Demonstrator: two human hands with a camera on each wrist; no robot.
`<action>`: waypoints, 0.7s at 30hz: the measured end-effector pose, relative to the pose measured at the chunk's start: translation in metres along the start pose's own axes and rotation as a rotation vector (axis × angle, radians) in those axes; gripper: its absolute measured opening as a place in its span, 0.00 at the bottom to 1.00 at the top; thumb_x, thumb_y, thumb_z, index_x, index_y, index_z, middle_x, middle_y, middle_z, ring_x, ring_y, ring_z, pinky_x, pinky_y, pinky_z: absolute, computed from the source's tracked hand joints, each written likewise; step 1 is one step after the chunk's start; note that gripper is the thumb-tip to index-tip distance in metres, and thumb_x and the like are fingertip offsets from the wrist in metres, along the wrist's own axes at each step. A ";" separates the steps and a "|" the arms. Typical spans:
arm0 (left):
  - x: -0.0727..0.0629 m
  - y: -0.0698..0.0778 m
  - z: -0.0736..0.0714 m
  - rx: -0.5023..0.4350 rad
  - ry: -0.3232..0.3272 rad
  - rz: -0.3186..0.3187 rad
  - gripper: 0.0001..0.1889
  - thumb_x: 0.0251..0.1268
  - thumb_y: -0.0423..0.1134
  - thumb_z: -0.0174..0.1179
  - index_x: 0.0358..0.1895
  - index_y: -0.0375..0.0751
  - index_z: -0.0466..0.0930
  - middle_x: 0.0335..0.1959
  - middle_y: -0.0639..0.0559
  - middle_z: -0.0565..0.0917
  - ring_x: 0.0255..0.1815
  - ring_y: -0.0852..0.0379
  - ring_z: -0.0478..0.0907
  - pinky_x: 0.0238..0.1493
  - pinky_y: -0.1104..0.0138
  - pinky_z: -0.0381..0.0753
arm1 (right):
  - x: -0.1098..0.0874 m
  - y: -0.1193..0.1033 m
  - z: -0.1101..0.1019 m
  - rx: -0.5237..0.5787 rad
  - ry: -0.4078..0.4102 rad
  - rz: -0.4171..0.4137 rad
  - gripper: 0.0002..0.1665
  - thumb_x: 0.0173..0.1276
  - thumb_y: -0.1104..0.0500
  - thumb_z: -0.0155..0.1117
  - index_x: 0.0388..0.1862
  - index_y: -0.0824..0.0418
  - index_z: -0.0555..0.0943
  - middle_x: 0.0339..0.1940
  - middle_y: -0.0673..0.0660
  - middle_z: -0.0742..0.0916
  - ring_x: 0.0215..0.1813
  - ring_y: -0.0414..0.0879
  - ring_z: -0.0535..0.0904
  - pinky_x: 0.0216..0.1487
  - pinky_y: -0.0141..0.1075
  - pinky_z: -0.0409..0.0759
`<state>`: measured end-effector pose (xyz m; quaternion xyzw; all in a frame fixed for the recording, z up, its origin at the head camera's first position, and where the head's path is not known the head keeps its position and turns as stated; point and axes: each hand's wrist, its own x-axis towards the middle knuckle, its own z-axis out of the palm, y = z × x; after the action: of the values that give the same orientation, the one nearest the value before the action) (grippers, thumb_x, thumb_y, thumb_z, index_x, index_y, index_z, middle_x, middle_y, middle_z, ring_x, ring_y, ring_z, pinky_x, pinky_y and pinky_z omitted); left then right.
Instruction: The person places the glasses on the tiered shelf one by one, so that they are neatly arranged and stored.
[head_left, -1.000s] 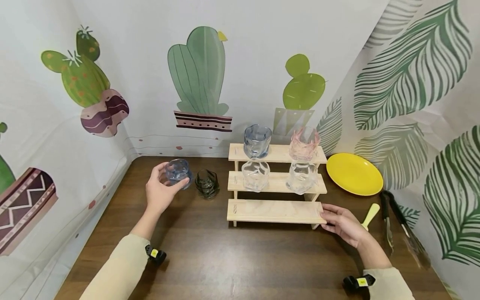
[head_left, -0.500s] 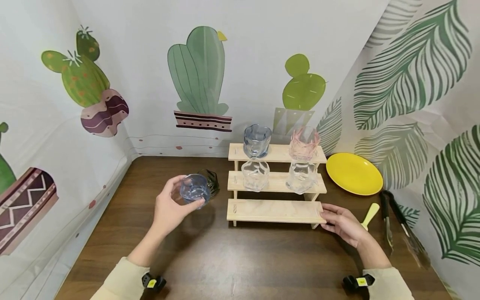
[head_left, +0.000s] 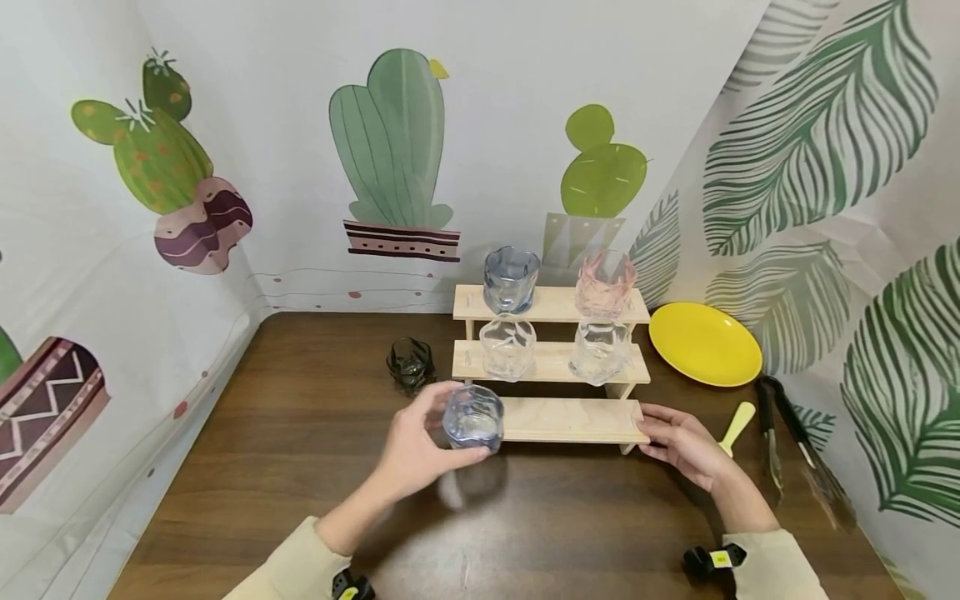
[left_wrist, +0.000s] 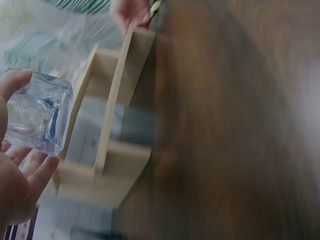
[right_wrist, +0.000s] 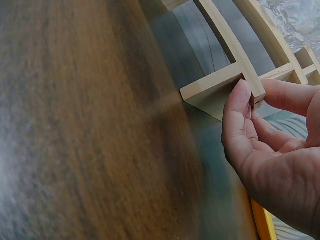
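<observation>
Between thumb and fingers, my left hand [head_left: 416, 450] holds a blue glass tumbler [head_left: 474, 417] in front of the left end of the lowest step of a wooden three-tier stand [head_left: 570, 419]. In the left wrist view, the tumbler [left_wrist: 42, 112] is raised above the table. My right hand [head_left: 686, 450] pinches the right end of that lowest step; the right wrist view shows its thumb and fingers on the board's end [right_wrist: 252, 90]. Another blue tumbler [head_left: 511, 279] and a pink one [head_left: 604, 285] stand on the top tier. Two clear tumblers, left [head_left: 507, 348] and right [head_left: 601, 353], occupy the middle tier.
A dark smoky tumbler [head_left: 411, 364] stands on the brown table [head_left: 300, 442], left of the stand. Toward the right are a yellow plate [head_left: 705, 344], a pale green handle [head_left: 738, 427] and black-handled tongs [head_left: 787, 425]. Printed cloth hangs behind.
My left hand has carried the blue tumbler rightward and nearer, from beside the smoky tumbler to the lowest step's left end. My right hand stays on the stand. The head view shifts slightly.
</observation>
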<state>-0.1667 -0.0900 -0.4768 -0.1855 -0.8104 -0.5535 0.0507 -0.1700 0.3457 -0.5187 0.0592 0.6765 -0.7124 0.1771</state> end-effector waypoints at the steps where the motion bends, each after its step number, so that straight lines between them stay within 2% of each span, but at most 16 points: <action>1: 0.001 0.002 0.007 -0.010 -0.020 -0.005 0.48 0.34 0.48 0.89 0.67 0.55 0.76 0.54 0.53 0.86 0.51 0.53 0.85 0.54 0.57 0.85 | 0.000 0.000 0.000 0.001 0.000 -0.002 0.42 0.80 0.62 0.59 0.79 0.79 0.50 0.54 0.55 0.83 0.50 0.43 0.83 0.50 0.36 0.86; 5: 0.007 0.007 0.034 -0.028 -0.077 0.006 0.48 0.34 0.48 0.89 0.67 0.54 0.76 0.53 0.52 0.86 0.51 0.55 0.85 0.53 0.61 0.85 | 0.000 0.000 0.000 -0.002 -0.002 -0.009 0.41 0.80 0.62 0.59 0.79 0.79 0.50 0.53 0.55 0.83 0.50 0.43 0.83 0.49 0.36 0.86; 13: 0.025 0.014 0.084 -0.095 -0.123 0.053 0.46 0.37 0.46 0.89 0.67 0.55 0.76 0.53 0.53 0.84 0.52 0.56 0.83 0.51 0.66 0.85 | 0.000 0.001 -0.001 0.005 -0.003 -0.005 0.42 0.79 0.62 0.59 0.79 0.79 0.50 0.54 0.55 0.83 0.50 0.43 0.83 0.50 0.37 0.85; 21: 0.039 0.017 0.122 -0.054 -0.138 0.094 0.45 0.38 0.47 0.88 0.65 0.57 0.75 0.53 0.56 0.86 0.50 0.57 0.85 0.52 0.69 0.84 | 0.000 0.001 0.001 0.011 0.001 -0.004 0.40 0.80 0.63 0.59 0.79 0.79 0.51 0.52 0.54 0.84 0.48 0.43 0.84 0.50 0.36 0.86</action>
<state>-0.1816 0.0368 -0.4969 -0.2624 -0.7870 -0.5581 0.0154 -0.1696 0.3449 -0.5191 0.0589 0.6727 -0.7165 0.1749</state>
